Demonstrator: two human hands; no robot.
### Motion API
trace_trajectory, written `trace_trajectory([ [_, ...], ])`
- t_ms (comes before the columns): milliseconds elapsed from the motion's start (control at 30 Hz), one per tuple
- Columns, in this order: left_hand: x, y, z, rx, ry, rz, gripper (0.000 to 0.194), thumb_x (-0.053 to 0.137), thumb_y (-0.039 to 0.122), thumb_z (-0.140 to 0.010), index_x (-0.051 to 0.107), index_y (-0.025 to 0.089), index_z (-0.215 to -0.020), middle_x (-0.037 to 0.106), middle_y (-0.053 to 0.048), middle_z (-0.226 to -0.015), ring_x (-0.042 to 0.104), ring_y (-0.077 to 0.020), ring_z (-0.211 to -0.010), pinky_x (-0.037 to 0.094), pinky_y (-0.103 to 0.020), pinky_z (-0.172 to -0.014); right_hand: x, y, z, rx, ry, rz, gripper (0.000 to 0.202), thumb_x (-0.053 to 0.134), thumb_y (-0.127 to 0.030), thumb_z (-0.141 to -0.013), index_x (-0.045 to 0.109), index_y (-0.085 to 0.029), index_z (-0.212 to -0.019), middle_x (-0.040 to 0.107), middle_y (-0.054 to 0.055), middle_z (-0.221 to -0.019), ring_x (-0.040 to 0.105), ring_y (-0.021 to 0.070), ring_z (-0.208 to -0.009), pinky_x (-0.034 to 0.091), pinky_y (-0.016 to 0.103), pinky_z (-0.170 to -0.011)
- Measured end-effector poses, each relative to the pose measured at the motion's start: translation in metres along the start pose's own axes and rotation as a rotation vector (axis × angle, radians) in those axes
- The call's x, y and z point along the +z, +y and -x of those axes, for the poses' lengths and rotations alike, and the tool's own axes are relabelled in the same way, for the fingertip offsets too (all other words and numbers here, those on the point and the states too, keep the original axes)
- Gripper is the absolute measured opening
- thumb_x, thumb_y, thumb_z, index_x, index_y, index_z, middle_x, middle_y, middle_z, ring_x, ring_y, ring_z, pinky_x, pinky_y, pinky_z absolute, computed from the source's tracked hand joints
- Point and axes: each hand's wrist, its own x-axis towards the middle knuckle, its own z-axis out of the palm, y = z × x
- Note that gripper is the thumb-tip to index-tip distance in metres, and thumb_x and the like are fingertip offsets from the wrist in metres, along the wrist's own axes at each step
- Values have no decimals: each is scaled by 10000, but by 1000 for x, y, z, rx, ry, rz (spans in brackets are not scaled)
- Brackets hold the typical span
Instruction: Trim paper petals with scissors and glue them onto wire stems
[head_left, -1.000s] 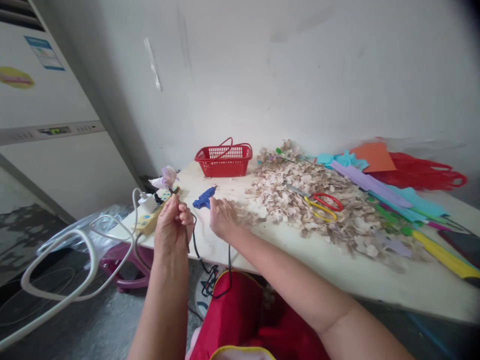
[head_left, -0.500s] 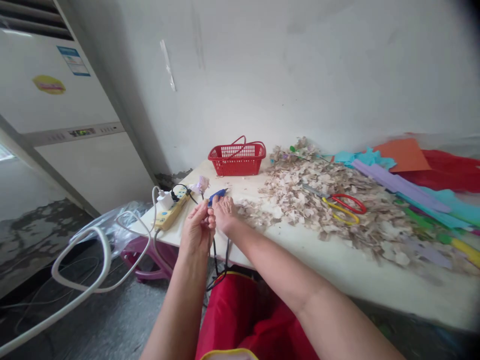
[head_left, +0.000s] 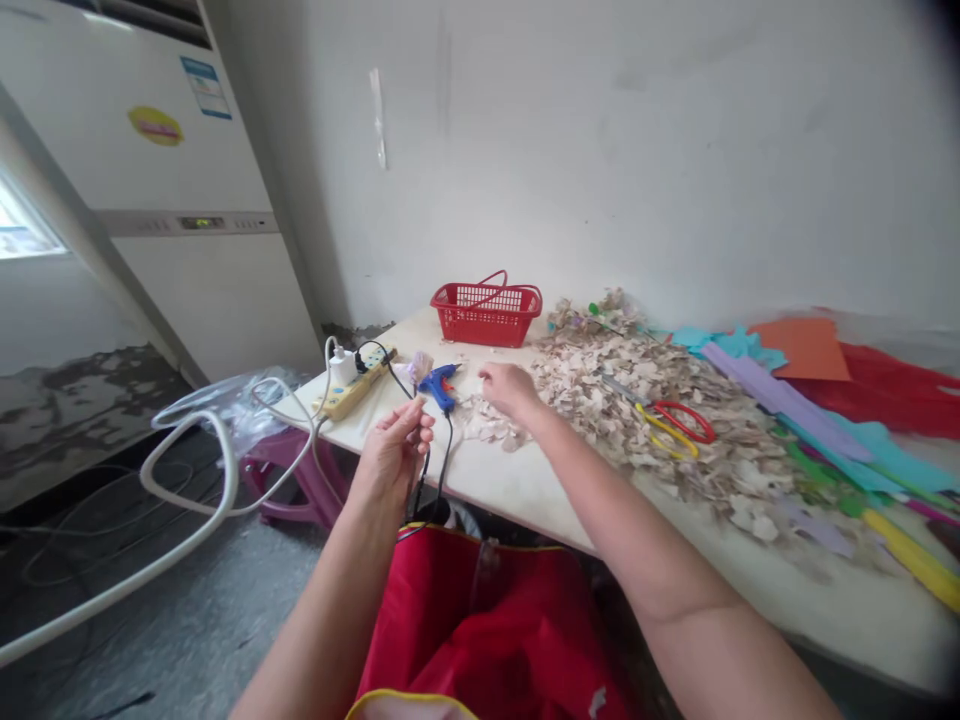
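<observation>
My left hand (head_left: 397,440) is closed in a pinch near the table's front left edge; what its fingertips hold is too small to make out. Just beyond them lies a blue glue gun (head_left: 439,385) with its black cord hanging over the edge. A pale lilac crumpled paper flower (head_left: 418,368) shows beside the gun; whether its stem reaches my left fingers I cannot tell. Over a thin scatter of petals, my right hand (head_left: 510,390) has its fingers curled together, their contents hidden. A large heap of pale petal-like pieces (head_left: 607,380) spreads to its right.
A red plastic basket (head_left: 487,315) stands at the back. Scissors (head_left: 671,425) with red and yellow handles rest on the heap. Coloured sheets (head_left: 802,350) lie at right. A yellow power strip (head_left: 352,390) with plugs sits at left, above a purple stool (head_left: 300,475).
My right hand has let go of the glue gun and moved right to the scattered petals. The gun now lies on the table. My left hand keeps its pinch. The view has shifted slightly.
</observation>
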Motion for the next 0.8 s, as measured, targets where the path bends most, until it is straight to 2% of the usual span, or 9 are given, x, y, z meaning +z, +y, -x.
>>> trace_trajectory([
  [133, -3, -10, 1, -21, 24, 11, 101, 635, 108, -666, 569, 98, -742, 553, 6, -519, 489, -37, -389, 358, -89, -327, 0, 46, 8, 62, 38, -169, 241, 488, -187, -720, 665, -176, -884, 681, 76, -868, 607, 193, -813, 417, 269, -703],
  [233, -4, -14, -3, -25, 41, 7, 104, 640, 116, -668, 569, 98, -742, 557, 7, -527, 495, -37, -392, 372, -91, -334, 8, 58, 12, 66, 72, -250, 215, 506, -202, -719, 665, -166, -859, 675, 65, -845, 599, 167, -758, 426, 256, -699],
  [333, -5, -17, -6, -17, 72, 13, 84, 625, 116, -686, 564, 101, -743, 560, 10, -530, 497, -37, -386, 383, -94, -337, 15, 53, 13, -41, 105, -259, 208, 495, -158, -707, 671, -160, -819, 662, 56, -843, 577, 152, -755, 419, 250, -730],
  [433, -7, -21, -8, -21, 108, 11, 61, 584, 93, -715, 563, 97, -772, 570, 6, -538, 512, -43, -392, 407, -105, -351, 19, 44, 13, -181, 110, -218, 258, 479, -87, -664, 681, -175, -799, 647, 47, -895, 545, 161, -843, 385, 271, -811],
  [500, -10, -23, -8, -40, 122, 4, 70, 560, 76, -730, 563, 93, -798, 577, 1, -547, 524, -47, -401, 426, -111, -366, 22, 39, 14, -220, 86, -162, 289, 482, -68, -639, 687, -198, -796, 631, 36, -971, 512, 178, -914, 352, 302, -853],
  [633, -15, -27, -8, -60, 136, -2, 96, 546, 65, -739, 565, 89, -830, 588, -8, -565, 541, -52, -415, 442, -114, -381, 26, 30, 19, -249, 43, -71, 278, 509, -103, -645, 689, -218, -823, 590, 28, -1083, 457, 206, -984, 311, 349, -881],
  [800, -19, -27, -8, -50, 99, -4, 105, 554, 73, -737, 574, 94, -838, 596, -11, -585, 553, -57, -431, 453, -118, -390, 30, 17, 23, -391, 24, -31, 203, 513, -193, -734, 695, -235, -813, 543, 21, -1178, 409, 210, -1061, 242, 374, -953],
])
